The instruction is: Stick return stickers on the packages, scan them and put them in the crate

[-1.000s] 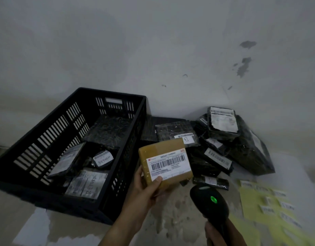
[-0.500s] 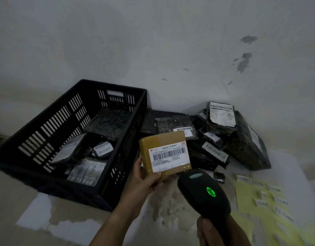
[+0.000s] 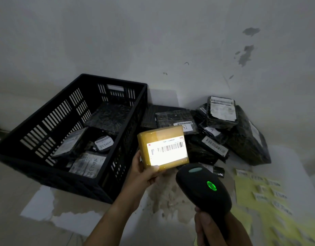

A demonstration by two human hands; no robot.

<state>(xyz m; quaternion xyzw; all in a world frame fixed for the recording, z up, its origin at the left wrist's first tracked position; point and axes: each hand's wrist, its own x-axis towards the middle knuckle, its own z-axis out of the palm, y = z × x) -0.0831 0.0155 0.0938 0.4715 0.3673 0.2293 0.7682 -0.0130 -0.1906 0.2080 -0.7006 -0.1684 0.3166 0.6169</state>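
Crate point(image 3: 52, 121) holding packages point(image 3: 87, 164), left hand point(image 3: 144, 173) gripping parcel point(image 3: 162, 134), right hand point(image 3: 211, 228) gripping scanner point(image 3: 201, 192)

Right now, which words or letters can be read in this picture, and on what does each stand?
"RETURN": round package in the crate.
"RETURN": flat package in the crate.
"SPX": yellow box.
"B": black package behind it.
Stickers on yellow sheet: too blurred.

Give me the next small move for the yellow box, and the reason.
Probably lower the yellow box left into the crate: the left hand grips it, the scanner in the right hand lights its barcode label, and RETURN-marked packages lie there.
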